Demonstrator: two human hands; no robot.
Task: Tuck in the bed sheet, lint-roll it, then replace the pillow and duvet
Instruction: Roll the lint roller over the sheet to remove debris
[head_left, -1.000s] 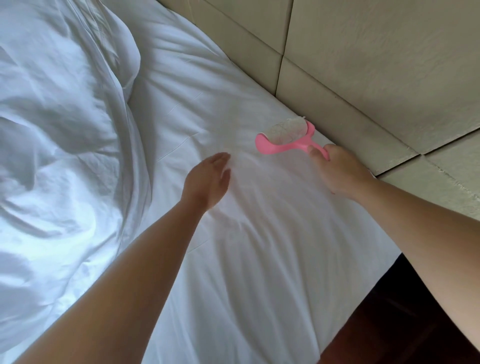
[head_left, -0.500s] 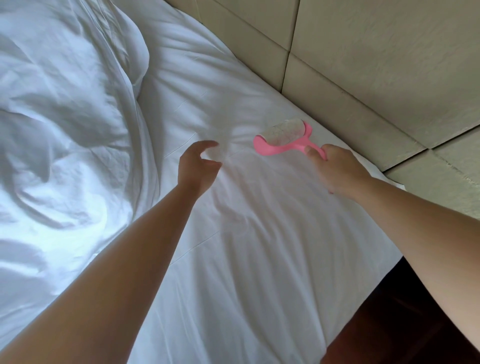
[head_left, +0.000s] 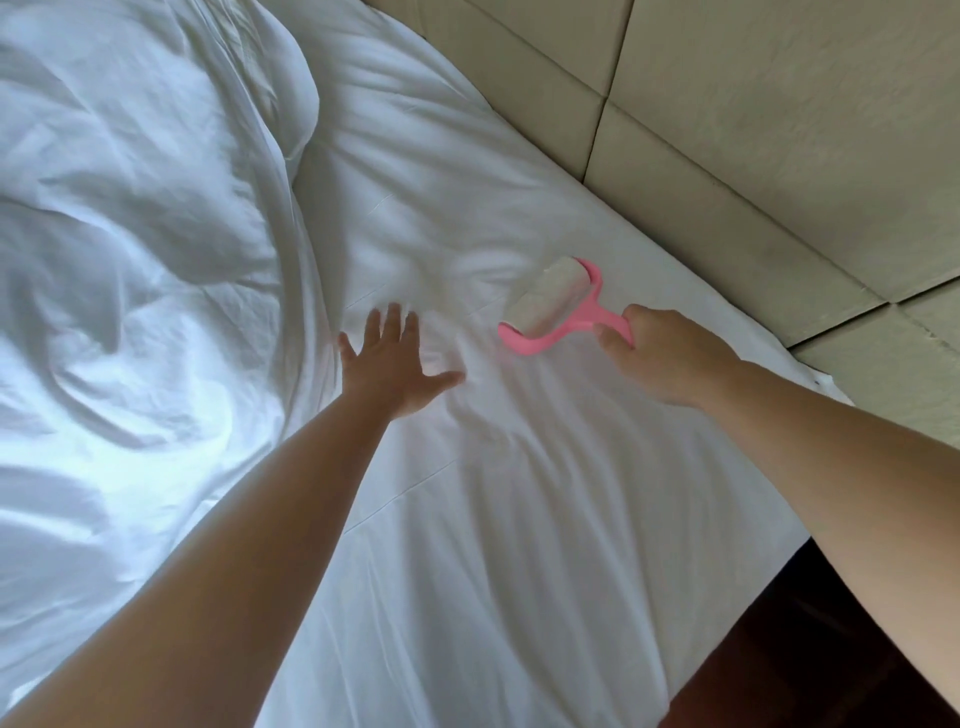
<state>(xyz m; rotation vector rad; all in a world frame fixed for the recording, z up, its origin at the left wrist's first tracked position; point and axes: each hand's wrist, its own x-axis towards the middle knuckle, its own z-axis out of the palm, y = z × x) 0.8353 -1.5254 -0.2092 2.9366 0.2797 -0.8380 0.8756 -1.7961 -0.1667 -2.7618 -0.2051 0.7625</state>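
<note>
My right hand grips the pink handle of the lint roller, which lies on the white bed sheet near the beige padded headboard. Roller drum's long axis runs diag., near-left to far-right; handle points back toward my wrist, drum end away from me. My left hand lies flat w/ fingers spread, palm down on the sheet, just left of the roller. Bunched white duvet sits at left.
</note>
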